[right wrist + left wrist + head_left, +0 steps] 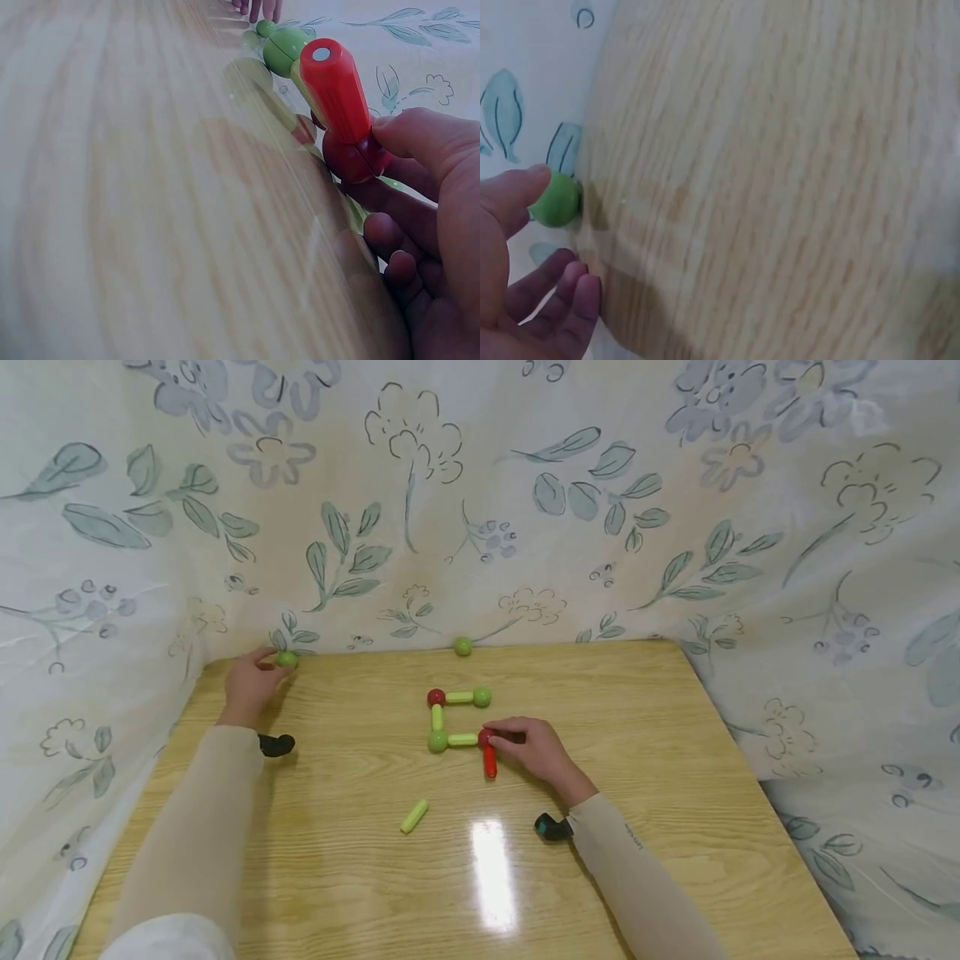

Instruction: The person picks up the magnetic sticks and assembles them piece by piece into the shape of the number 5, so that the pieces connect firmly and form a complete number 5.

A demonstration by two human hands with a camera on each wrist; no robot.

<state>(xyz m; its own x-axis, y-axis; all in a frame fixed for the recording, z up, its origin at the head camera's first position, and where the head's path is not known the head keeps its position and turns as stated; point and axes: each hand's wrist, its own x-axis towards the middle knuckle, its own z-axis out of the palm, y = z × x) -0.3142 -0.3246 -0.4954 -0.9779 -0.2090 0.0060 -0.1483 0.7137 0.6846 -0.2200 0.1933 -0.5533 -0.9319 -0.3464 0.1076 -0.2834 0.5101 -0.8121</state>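
At the back left corner of the table my left hand [251, 683] pinches a green ball [287, 658], its thumb side against the ball in the left wrist view. My right hand [542, 750] holds a dark red ball [485, 738] between thumb and index finger. From that ball a red rod [335, 90] sticks out toward me, a pale metal disc on its end. A yellow-green rod [462, 740] links the red ball to a green ball [437, 741]. Another rod [437, 717] runs back to a second red ball [436, 697], then a rod [459, 697] to a green ball [482, 697].
A loose yellow-green rod [414, 817] lies on the wooden table [337, 877] in front of the shape. One more green ball [462, 647] sits at the back edge, against the flowered cloth [480, 527] that hangs behind and at both sides.
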